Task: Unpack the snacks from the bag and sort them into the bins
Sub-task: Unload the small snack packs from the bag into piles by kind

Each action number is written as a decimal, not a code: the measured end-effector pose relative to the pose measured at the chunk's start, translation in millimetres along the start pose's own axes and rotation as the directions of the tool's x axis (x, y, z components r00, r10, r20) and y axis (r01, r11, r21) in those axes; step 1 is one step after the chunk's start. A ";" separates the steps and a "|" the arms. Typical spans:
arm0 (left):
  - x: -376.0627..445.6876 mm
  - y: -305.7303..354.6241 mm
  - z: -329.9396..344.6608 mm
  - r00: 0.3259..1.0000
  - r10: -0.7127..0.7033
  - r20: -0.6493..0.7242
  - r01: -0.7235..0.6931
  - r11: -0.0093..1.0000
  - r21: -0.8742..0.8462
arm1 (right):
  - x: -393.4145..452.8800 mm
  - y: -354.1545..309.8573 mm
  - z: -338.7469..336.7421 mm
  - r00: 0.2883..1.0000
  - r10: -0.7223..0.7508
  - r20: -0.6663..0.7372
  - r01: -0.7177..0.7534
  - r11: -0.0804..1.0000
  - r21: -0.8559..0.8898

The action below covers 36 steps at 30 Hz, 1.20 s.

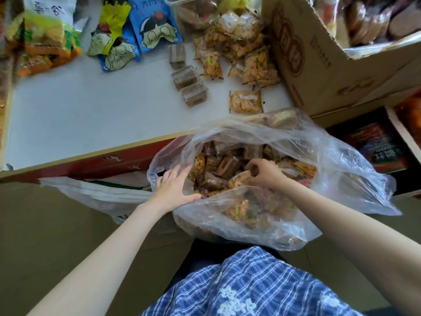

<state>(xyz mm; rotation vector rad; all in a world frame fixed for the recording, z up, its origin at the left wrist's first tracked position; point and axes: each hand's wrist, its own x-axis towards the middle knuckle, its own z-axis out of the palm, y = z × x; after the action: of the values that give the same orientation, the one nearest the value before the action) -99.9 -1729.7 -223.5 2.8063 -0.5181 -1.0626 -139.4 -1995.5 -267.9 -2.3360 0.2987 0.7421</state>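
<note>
Head view: person standing over a clear plastic bag (262,179) at the table's (91,110) near edge.
Left hand (175,188): released, spreading the bag's rim.
Right hand (264,173): grasping a snack packet (239,180) inside.
Progress: some snacks lie on the table; bag looks mostly full.

Snack shop: stocked cartons (319,65), packets (246,102).

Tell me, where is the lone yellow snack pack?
The yellow pack lies alone on the white table, right of the brown packs, just beyond the bag.
</note>
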 end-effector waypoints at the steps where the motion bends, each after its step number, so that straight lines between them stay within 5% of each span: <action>1: 0.9 -0.5 -0.3 1.000 -0.002 -0.001 0.002 1.000 -0.007 | -2.3 -3.2 -8.5 1.000 -0.017 -0.014 0.018 0.999 0.029; 8: 8.5 1.8 -5.8 0.992 -0.009 -0.123 -0.004 0.995 -0.100 | -0.5 -57.7 -99.3 0.972 -0.082 -0.222 0.176 0.876 0.450; 13: 8.7 -1.8 -11.0 0.993 -0.015 -0.116 0.002 0.994 -0.109 | 50.6 -96.0 -147.4 0.860 0.074 -0.505 0.273 0.770 0.577; 19: 6.7 -1.1 -9.6 0.987 -0.027 -0.159 0.003 0.989 -0.145 | 77.2 -81.6 -126.8 0.943 0.163 -0.291 0.010 0.858 0.513; 22: 5.9 3.9 -12.2 0.975 0.020 -0.221 -0.062 0.981 -0.186 | 45.9 -75.7 -126.6 0.947 0.096 -0.307 0.072 0.867 0.493; 25: 0.9 18.4 -15.1 0.948 0.136 -0.287 -0.214 0.942 -0.260 | -5.2 -57.5 -124.9 0.950 -0.126 -0.286 0.194 0.955 0.225; 27: -2.7 27.2 -10.4 0.942 0.241 -0.235 -0.302 0.914 -0.272 | -38.2 -38.5 -112.2 0.964 -0.238 -0.119 0.237 0.971 -0.016; 30: -4.2 31.4 2.2 0.941 0.330 -0.076 -0.338 0.912 -0.233 | -69.6 -10.2 -80.9 0.957 -0.211 0.200 0.251 0.945 -0.207; 36: -5.5 31.3 4.2 0.965 0.263 0.027 -0.241 0.917 -0.317 | -71.6 -0.9 -57.6 0.920 -0.213 0.328 0.218 0.976 0.022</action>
<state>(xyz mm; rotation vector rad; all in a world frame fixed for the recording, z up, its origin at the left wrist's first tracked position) -115.2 -1757.1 -216.8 2.3624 -0.6364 -1.0810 -172.4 -2031.3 -189.9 -2.1662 -0.1121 1.0056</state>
